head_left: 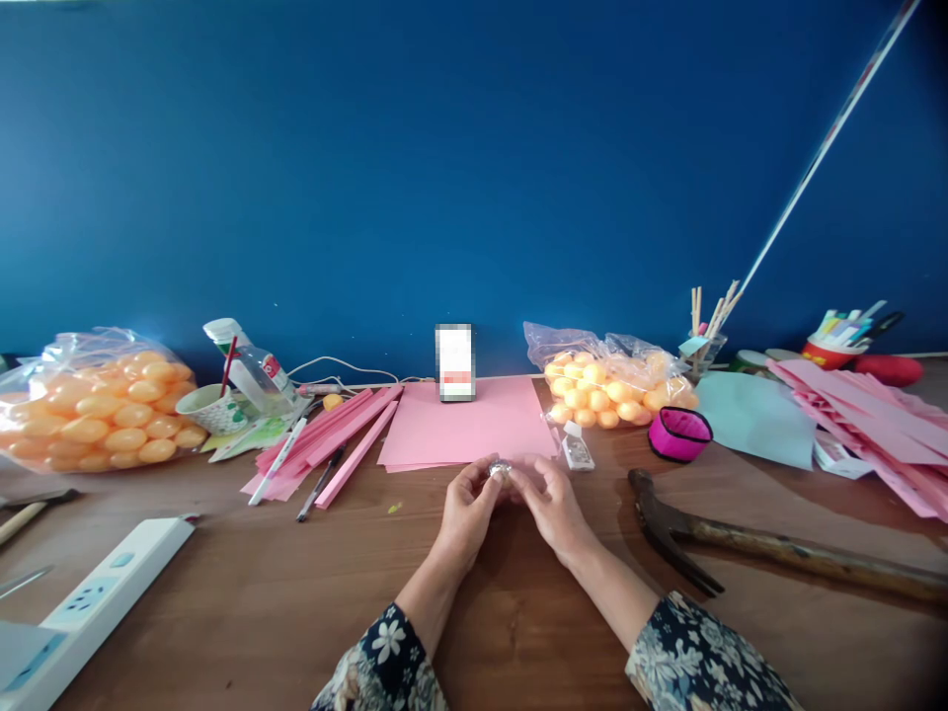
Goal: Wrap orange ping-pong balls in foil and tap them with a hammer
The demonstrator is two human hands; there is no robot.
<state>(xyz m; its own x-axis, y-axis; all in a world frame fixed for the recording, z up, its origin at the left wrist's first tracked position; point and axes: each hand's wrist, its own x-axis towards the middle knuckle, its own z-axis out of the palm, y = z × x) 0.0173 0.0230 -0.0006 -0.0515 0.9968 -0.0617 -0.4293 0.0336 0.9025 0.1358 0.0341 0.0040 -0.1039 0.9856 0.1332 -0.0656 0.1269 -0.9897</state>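
Note:
A small shiny silver object [500, 468] is pinched between the fingertips of both hands, just above the wooden table. My left hand [469, 502] has its thumb and fingers closed on its left side. From the right, my right hand [549, 502] closes thumb and fingers on the same object. What exactly it is, I cannot make out. Behind the hands lie pink paper sheets [459, 430], with a phone [455, 363] upright at their back edge. A small clear-and-white box [577, 449] sits just beyond my right hand.
A claw hammer [770, 548] lies at right, near a magenta band [679, 434]. Bags of orange balls [111, 410] stand left and right. Pink strips [326, 434], a tilted bottle [256, 370] and a power strip [111, 583] are at left. Pale blue paper [759, 420] lies right.

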